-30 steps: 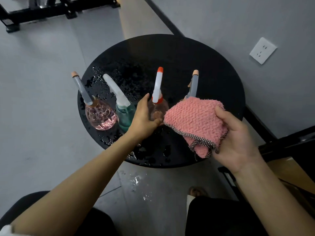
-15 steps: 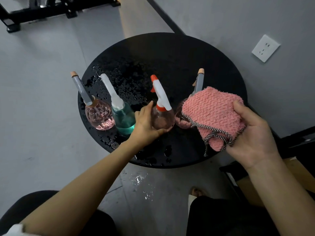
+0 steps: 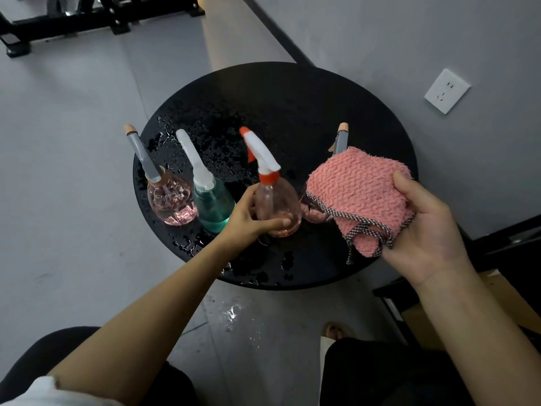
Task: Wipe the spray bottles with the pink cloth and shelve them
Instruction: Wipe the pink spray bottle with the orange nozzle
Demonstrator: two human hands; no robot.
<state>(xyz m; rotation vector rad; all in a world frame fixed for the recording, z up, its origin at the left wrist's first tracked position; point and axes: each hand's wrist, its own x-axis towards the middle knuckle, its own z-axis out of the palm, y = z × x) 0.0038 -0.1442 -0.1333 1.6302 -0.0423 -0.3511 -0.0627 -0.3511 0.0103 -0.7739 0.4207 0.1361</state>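
Observation:
Several spray bottles stand on a wet round black table point(image 3: 292, 92). My left hand point(image 3: 248, 219) grips the pink bottle with the white and orange sprayer point(image 3: 276, 206), tilted toward me near the table's front. My right hand point(image 3: 424, 230) holds the folded pink cloth point(image 3: 360, 197) just right of that bottle. A teal bottle with a white sprayer point(image 3: 212, 205) and a pink bottle with a grey sprayer point(image 3: 171, 200) stand at the left. Behind the cloth a fourth bottle is mostly hidden, only its grey sprayer point(image 3: 341, 139) and a bit of pink base showing.
Water drops cover the table's left and front, and a puddle point(image 3: 234, 312) lies on the grey floor below. A grey wall with a white socket point(image 3: 446, 90) runs on the right. A dark shelf frame point(image 3: 503, 244) sits at the right edge, black equipment legs point(image 3: 58, 22) at top left.
My left hand closed round the orange-capped bottle and pulled it toward me, tilting it. My right hand carried the cloth to the right, uncovering more of the table.

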